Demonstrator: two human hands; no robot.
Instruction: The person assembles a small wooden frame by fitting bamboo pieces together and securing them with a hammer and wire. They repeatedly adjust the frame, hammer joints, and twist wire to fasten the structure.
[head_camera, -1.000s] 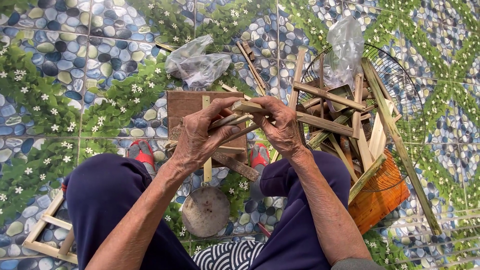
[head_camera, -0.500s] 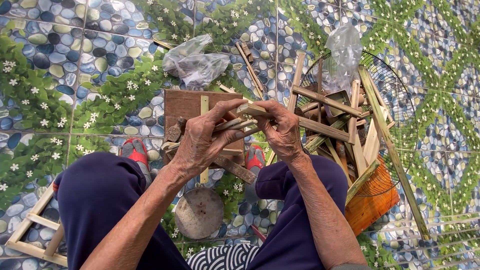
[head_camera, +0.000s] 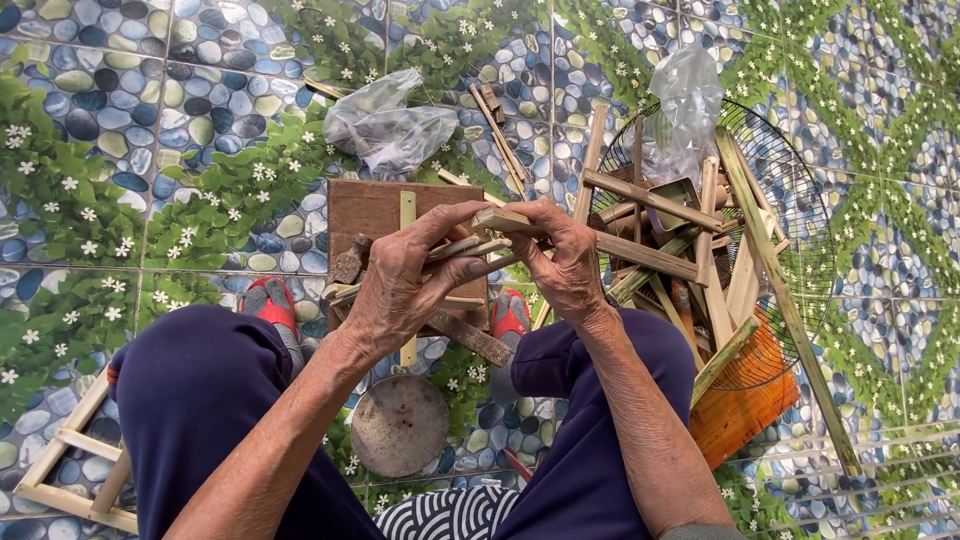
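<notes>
A floor of pebble-and-flower tiles (head_camera: 150, 150) lies under a brown wooden board (head_camera: 370, 210). Above it, the left hand (head_camera: 400, 285) and right hand (head_camera: 565, 260) both clench a bundle of thin wooden sticks (head_camera: 480, 245) — its middle hidden by fingers. A wire fan guard (head_camera: 800, 230) full of scrap wood sits just right — partly cut off.

Patterned tile floor (head_camera: 150, 120), wooden board (head_camera: 365, 210), plastic bags (head_camera: 385, 125), wire guard (head_camera: 800, 230), perhaps a metal disc (head_camera: 400, 425)

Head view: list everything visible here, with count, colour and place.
Wooden sticks: a few, pale, held in both hands.
Board: one, brown, under the hands.
Metal disc: one, grey, between the legs.
Plastic bags: two, clear, upper middle.
Wire fan guard: one, dark, right, holding wood scraps.
Orange basket: one, right.
Wooden frame: one, pale, lower left.
Sandals: two, red.
Left hand, right hand: gripping the sticks.
</notes>
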